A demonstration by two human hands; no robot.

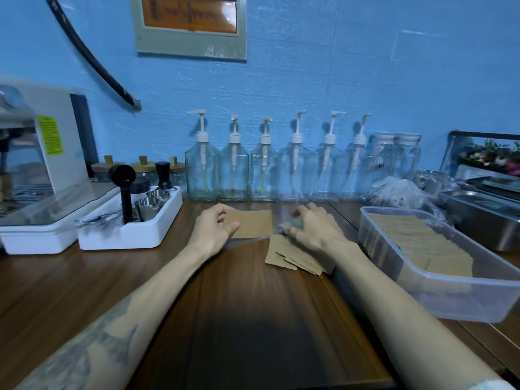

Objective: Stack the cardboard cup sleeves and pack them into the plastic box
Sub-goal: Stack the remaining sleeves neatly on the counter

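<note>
A flat brown cardboard sleeve (254, 222) lies on the wooden counter in front of the bottles. My left hand (215, 226) hovers over its left edge with fingers loosely curled, holding nothing that I can see. Several loose sleeves (289, 256) lie fanned out nearer to me on the right. My right hand (312, 228) rests over the top of that pile, its fingertips touching a sleeve's upper edge. The clear plastic box (461, 301) stands at the right and holds a dense row of packed sleeves (416, 237).
A row of clear pump bottles (263, 170) lines the blue wall behind my hands. A white tray (132, 235) with a black tamper and metal cups stands at left, beside a coffee machine (42, 170). A steel container (484, 218) stands behind the box.
</note>
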